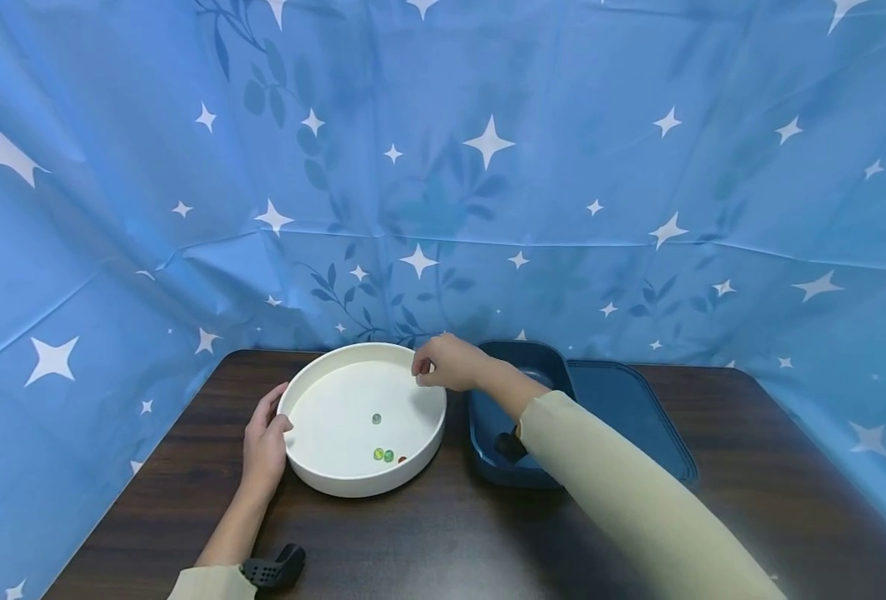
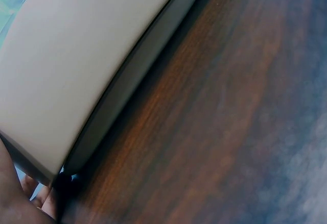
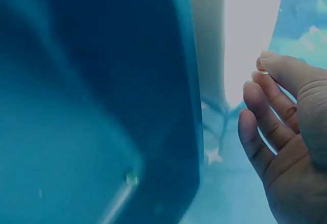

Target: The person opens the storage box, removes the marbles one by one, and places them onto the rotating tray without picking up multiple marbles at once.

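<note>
A round white tray [image 1: 337,484] holds several small glass marbles, among them a clear marble [image 1: 377,418], a green marble [image 1: 388,456] and a red marble [image 1: 402,460]. My left hand [image 1: 264,446] grips its left side, thumb over the rim and fingers along the outer wall. Over the tray's right rim is my right hand [image 1: 448,364]. In the right wrist view its thumb and index finger pinch a small orange-tinted marble [image 3: 261,66], mostly covered by the fingertips; the other fingers are loosely bent.
Right of the tray stands a deep dark-blue bin [image 1: 506,477], partly hidden by my right forearm. A greenish marble [image 3: 132,177] lies inside it. A flat blue tray or lid [image 1: 630,408] extends beyond on the dark wooden table [image 1: 382,550]. A blue starry cloth [image 1: 563,183] hangs behind.
</note>
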The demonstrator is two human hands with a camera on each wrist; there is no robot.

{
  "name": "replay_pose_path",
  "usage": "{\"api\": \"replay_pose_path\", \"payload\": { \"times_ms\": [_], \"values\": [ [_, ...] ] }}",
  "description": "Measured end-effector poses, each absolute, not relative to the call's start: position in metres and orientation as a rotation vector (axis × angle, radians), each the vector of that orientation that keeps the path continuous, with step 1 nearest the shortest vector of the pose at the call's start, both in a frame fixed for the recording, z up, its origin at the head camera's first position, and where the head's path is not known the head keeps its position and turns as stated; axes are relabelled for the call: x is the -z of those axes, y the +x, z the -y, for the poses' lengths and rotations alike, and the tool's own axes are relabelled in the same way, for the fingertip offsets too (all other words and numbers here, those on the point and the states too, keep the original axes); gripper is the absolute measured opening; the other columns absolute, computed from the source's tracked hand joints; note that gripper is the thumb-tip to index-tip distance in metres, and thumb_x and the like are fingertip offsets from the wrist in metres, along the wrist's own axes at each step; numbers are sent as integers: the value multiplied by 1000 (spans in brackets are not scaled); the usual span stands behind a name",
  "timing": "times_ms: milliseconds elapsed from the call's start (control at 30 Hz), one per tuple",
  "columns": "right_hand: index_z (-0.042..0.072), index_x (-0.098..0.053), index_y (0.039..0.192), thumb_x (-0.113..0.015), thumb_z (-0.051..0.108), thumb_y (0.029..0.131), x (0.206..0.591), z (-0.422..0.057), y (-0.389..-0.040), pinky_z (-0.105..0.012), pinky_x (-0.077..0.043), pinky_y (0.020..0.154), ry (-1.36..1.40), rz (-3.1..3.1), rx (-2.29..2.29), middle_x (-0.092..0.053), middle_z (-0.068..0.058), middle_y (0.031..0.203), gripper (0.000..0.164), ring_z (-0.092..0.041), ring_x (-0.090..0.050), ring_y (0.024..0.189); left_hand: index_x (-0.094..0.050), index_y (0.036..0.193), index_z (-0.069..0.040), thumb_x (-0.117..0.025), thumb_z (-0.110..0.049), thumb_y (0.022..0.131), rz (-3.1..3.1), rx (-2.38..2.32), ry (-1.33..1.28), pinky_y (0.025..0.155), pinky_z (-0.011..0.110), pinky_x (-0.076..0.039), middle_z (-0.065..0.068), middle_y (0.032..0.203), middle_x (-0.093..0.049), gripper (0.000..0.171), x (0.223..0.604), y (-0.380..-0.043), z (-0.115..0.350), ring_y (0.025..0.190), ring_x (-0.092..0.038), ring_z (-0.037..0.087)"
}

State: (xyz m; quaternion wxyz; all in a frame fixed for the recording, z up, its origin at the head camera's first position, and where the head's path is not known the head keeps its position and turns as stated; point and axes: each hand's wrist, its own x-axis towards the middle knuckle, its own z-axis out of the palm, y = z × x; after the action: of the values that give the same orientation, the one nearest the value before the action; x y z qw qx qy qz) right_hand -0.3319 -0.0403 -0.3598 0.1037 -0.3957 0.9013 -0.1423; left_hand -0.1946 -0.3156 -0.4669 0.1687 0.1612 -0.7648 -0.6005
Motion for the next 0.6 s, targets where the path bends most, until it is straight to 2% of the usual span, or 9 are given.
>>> {"api": "replay_pose_path", "payload": {
  "times_ms": [200, 367, 600],
  "values": [
    [11, -77, 111, -69, 18, 95, 376, 65, -328, -28, -56, 87, -1169, -2611, 423, -75, 0, 103, 19, -12, -66, 94, -38, 156, -13, -35, 1, 90, 2170, 1712, 443, 117, 45, -30, 9, 165, -34, 68, 467, -194, 316, 152, -31, 25],
    [14, -78, 108, -70, 18, 94, 384, 81, -326, -26, -55, 87, -1145, -2604, 418, -76, 1, 102, 16, -11, -65, 93, -39, 156, -13, -36, 1, 90, 2167, 1705, 442, 112, 37, -33, 8, 164, -36, 67, 467, -194, 316, 150, -33, 24],
    [16, -80, 101, -72, 16, 92, 395, 93, -322, -23, -54, 86, -1122, -2628, 389, -76, 3, 97, 12, -8, -65, 91, -39, 155, -13, -36, 0, 90, 2159, 1711, 432, 113, 37, -32, 8, 164, -36, 67, 467, -195, 315, 150, -33, 23]
  ]
}}
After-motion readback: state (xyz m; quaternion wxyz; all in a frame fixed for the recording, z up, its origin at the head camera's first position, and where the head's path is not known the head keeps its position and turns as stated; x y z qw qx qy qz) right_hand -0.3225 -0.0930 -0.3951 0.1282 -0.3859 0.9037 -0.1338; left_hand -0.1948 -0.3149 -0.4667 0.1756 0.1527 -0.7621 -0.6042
